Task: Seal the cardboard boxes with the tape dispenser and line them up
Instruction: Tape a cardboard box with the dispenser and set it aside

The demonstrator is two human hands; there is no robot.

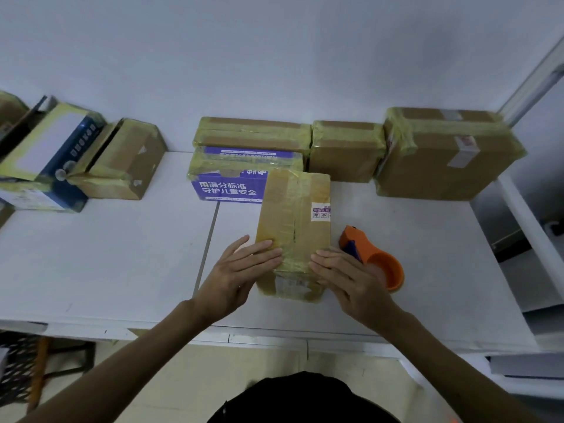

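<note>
Cardboard box (293,215) is pressed by the flat-fingered left hand (241,270) and right hand (348,279). It is judged light, stiff and tape-slick; the long sides are best gripped.

The tape dispenser (385,266) (orange) sits partly hidden behind the right hand (348,279).

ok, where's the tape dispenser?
Head view, right of centre: the tape dispenser lies on the table, just right of the near box, beside the right hand.
</note>
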